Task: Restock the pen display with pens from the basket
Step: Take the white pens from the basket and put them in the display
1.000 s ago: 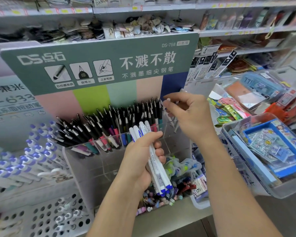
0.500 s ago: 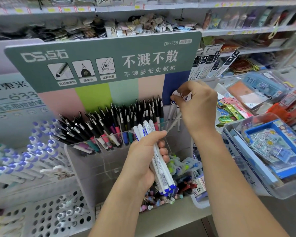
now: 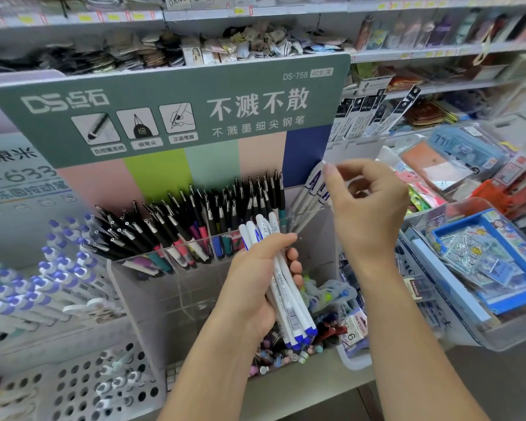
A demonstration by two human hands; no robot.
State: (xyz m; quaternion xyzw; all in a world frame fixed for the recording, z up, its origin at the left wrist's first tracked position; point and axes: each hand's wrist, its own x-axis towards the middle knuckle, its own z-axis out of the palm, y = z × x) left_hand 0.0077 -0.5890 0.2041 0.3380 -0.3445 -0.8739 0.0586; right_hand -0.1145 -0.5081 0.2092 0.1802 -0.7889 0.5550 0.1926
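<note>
Shop shelves full of small packs run along the back. In front stands a clear pen display [image 3: 176,296] with a green sign [image 3: 170,113] on top. Black pens [image 3: 195,217] fill most of its slots, leaning to the left. The left hand [image 3: 255,287] grips a bunch of white pens [image 3: 289,296] with blue tips (the tips point down), just in front of the display. The right hand [image 3: 368,208] is up at the slot on the right end. Its fingers are loose and curled, and its fingertips touch the tops of a few white pens in that slot [image 3: 313,189]. A clear tray [image 3: 498,332] of cards sits on the right.
</note>
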